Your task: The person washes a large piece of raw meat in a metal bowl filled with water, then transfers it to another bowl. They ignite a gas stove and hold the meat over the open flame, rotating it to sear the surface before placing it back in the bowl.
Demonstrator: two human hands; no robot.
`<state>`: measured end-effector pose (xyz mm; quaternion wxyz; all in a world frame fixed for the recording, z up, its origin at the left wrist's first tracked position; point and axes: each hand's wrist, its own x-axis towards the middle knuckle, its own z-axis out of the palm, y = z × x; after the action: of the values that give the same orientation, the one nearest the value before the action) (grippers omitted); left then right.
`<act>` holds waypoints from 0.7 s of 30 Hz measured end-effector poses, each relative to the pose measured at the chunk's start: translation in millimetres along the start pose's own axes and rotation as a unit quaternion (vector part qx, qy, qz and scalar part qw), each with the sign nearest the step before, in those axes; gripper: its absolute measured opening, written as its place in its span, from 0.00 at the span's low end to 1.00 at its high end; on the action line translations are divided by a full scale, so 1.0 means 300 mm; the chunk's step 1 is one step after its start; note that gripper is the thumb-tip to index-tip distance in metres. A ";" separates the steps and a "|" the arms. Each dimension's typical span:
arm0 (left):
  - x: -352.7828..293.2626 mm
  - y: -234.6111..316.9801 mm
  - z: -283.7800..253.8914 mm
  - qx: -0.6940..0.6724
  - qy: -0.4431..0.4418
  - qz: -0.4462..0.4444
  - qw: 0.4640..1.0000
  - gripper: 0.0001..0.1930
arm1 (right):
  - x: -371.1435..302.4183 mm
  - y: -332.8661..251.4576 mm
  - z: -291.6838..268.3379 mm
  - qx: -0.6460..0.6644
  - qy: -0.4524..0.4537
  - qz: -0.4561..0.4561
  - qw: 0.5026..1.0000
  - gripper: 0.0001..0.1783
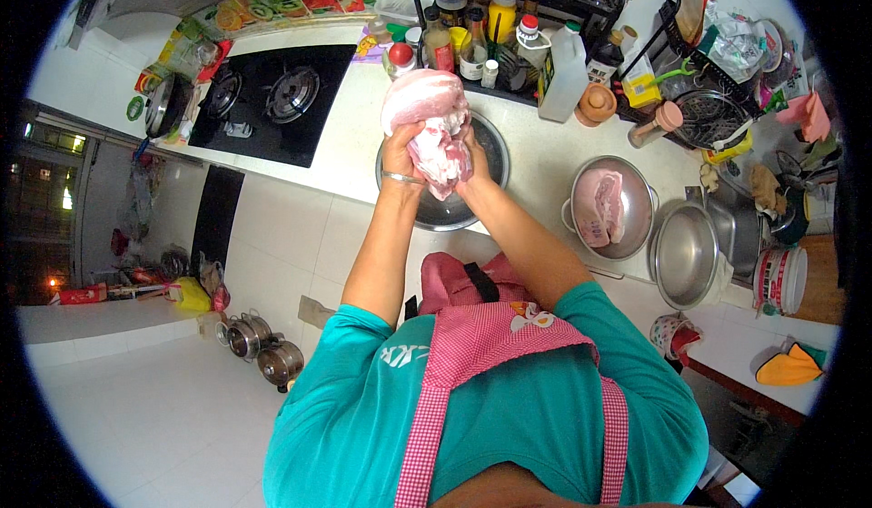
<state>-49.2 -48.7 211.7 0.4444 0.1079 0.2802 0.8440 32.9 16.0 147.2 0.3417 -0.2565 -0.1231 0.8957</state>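
A large slab of raw pink pork [427, 118] is held up above a dark round metal bowl [486, 158] on the white counter. My left hand [400, 152], with a thin bangle at the wrist, grips the meat's left side. My right hand [472, 149] grips its right side and is partly hidden behind the meat. A second piece of raw pork [601, 207] lies in a steel pot [636, 226] to the right.
A black two-burner gas stove [268, 99] sits to the left. A rack of bottles and jars [509, 27] stands behind the bowl. An empty steel pan [686, 254] and a dish rack [718, 108] are at the right. Small pots [263, 349] stand on the floor.
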 end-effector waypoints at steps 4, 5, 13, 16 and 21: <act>0.001 0.002 -0.010 0.011 -0.005 -0.014 1.000 0.20 | 0.018 0.018 -0.023 -0.013 -0.002 -0.017 1.000 0.28; 0.001 0.003 -0.012 0.017 -0.008 -0.014 1.000 0.20 | 0.013 0.019 -0.024 -0.007 -0.009 -0.014 1.000 0.28; -0.011 0.023 0.058 0.028 0.001 -0.034 0.999 0.23 | 0.036 0.027 -0.094 -0.051 -0.076 0.034 0.995 0.30; 0.007 0.048 0.047 0.056 0.007 -0.050 0.997 0.22 | 0.019 -0.032 -0.117 -0.240 -0.059 0.123 0.961 0.31; 0.026 0.106 0.081 0.080 -0.002 -0.095 0.992 0.22 | 0.013 -0.221 -0.063 -0.448 -0.104 -0.030 0.888 0.38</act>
<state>-65.1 -47.6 249.2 0.5134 0.1177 0.3548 0.7725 77.1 68.4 156.3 0.2020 -0.2837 -0.5537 0.7564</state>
